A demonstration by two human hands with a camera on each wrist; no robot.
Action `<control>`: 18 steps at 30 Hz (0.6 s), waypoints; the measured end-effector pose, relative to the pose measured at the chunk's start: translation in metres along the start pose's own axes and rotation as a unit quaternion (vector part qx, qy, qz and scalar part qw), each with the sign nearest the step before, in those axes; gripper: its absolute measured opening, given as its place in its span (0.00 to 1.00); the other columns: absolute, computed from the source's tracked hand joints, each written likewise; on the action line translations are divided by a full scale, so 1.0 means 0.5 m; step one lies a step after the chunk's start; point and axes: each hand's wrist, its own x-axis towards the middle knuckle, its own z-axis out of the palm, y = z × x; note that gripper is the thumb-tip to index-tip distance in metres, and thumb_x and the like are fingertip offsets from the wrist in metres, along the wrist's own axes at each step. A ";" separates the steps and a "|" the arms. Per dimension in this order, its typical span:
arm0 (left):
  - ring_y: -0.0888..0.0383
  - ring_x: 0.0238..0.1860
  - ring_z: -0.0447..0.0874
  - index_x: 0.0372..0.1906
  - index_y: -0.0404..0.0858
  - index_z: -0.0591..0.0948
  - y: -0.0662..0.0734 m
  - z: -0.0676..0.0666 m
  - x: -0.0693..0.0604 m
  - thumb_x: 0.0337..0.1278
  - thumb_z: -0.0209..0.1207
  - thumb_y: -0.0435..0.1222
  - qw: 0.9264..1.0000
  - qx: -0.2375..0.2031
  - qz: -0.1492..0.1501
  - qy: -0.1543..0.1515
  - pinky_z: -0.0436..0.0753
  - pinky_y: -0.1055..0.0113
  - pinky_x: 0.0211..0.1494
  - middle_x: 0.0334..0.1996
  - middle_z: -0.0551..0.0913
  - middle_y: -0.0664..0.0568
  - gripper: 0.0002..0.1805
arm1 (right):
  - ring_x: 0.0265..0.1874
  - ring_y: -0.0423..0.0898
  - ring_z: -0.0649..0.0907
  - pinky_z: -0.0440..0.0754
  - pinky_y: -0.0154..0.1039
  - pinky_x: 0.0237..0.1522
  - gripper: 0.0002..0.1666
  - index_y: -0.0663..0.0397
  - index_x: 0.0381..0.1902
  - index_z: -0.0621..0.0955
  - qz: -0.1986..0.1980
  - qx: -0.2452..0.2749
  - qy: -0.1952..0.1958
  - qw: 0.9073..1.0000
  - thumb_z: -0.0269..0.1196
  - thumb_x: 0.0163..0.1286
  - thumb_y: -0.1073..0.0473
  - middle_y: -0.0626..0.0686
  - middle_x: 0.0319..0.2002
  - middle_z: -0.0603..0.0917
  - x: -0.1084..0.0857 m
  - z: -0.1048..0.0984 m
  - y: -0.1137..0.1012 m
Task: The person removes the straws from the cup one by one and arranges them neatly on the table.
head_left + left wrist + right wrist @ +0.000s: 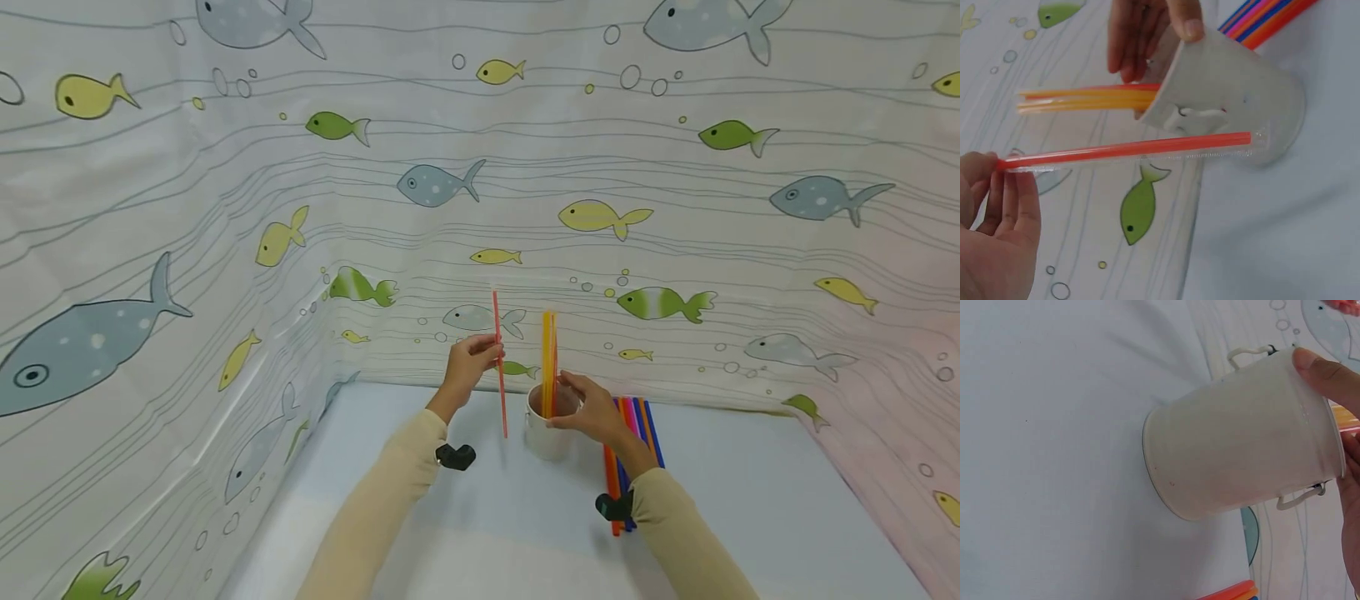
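My left hand [472, 367] pinches a red straw [501, 392] in a clear wrapper near its upper end, left of the white bucket [547, 437]. In the left wrist view the straw [1147, 147] passes in front of the bucket [1235, 94]. Yellow and red straws [550, 358] stand in the bucket. At the bucket's right side is my right hand [596, 408], its thumb on the rim and its other fingers behind the straws. The right wrist view shows the thumb on the rim of the bucket [1241, 434]; the fingers are partly out of frame.
A row of coloured straws [611, 475] lies on the white table [465, 533] beneath and beside my right forearm. Fish-printed cloth [525, 192] hangs behind the table and along its sides.
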 end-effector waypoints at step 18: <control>0.53 0.44 0.85 0.57 0.24 0.76 -0.153 -0.036 -0.088 0.65 0.60 0.31 0.994 0.022 -0.104 -0.005 0.85 0.63 0.48 0.49 0.81 0.33 0.19 | 0.69 0.56 0.67 0.67 0.54 0.65 0.61 0.54 0.74 0.63 0.005 -0.009 -0.004 1.000 0.80 0.45 0.49 0.53 0.67 0.72 -0.002 -0.004 -0.007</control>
